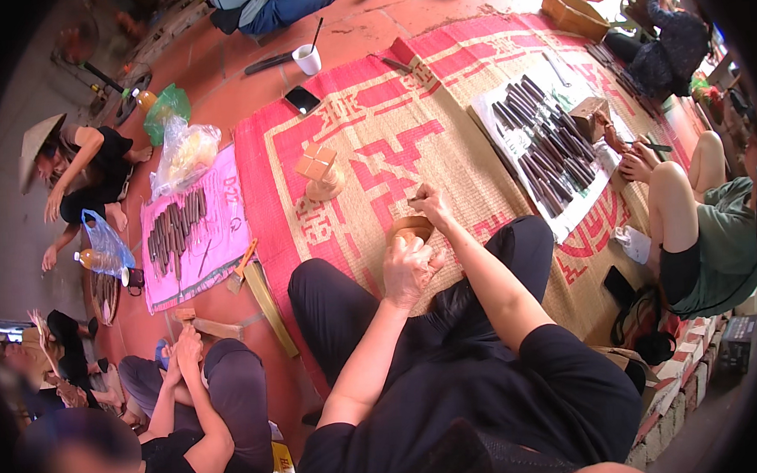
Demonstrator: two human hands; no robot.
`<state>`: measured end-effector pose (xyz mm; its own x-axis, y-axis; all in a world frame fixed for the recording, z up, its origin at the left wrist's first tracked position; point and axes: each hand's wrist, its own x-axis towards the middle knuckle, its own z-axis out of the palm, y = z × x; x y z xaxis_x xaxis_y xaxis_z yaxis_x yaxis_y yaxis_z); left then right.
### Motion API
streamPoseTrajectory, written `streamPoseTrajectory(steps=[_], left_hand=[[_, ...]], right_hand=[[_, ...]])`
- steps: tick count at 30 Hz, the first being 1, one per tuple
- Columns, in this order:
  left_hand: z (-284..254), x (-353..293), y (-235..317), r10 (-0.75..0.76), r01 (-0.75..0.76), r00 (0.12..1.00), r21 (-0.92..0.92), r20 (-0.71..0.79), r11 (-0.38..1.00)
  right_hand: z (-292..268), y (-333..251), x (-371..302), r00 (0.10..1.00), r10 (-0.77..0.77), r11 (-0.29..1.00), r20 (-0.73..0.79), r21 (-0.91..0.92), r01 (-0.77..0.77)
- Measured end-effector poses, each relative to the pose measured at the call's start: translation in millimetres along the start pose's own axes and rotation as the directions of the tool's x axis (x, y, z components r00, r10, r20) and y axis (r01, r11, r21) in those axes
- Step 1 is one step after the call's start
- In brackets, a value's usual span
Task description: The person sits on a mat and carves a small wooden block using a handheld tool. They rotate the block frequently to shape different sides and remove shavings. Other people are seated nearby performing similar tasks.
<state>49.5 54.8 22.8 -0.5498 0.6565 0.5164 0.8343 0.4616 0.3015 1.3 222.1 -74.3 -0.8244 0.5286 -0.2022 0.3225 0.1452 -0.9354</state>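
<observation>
Between my bent knees, my left hand (409, 267) is wrapped round a light brown wooden piece (412, 225) with a rounded top edge. Just above that piece, my right hand (433, 206) is closed in a pinch. A small dark tip shows at its fingers, too little to tell what it is. Ahead and to the left, a wooden block (315, 161) with a squared, grooved top and a rounded lower part stands on the red and straw-coloured mat (372, 121).
Rows of dark-handled carving tools (549, 138) lie on a white sheet at the right, more tools (175, 230) on a pink cloth at the left. A phone (303, 100), white cup (307, 59) and brush (243, 265) lie around. Co-workers sit on both sides, one holding a wooden piece (186, 315).
</observation>
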Motion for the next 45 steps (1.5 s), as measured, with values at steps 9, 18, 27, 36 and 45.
streamPoseTrajectory(steps=[9,18,27,36,45], left_hand=[[-2,7,8,0.04,-0.041,0.999,-0.014,-0.017,0.999],[-1,4,3,0.013,-0.012,1.0,-0.041,0.025,0.999],[0,-1,-3,-0.006,0.008,1.0,-0.064,0.024,0.998],[-5,4,5,0.071,-0.071,0.997,-0.003,0.004,0.997],[1,7,8,0.093,-0.092,0.995,-0.023,0.048,0.996]], right_hand=[[14,4,-6,0.999,-0.047,0.94,0.02,-0.336,0.051],[13,4,-11,0.965,-0.094,0.967,0.245,-0.207,0.147],[11,4,-1,0.954,-0.083,0.99,0.288,-0.085,0.111],[13,15,8,0.999,0.047,0.974,0.004,-0.222,-0.044],[19,2,-2,0.993,-0.097,0.906,0.066,-0.408,0.115]])
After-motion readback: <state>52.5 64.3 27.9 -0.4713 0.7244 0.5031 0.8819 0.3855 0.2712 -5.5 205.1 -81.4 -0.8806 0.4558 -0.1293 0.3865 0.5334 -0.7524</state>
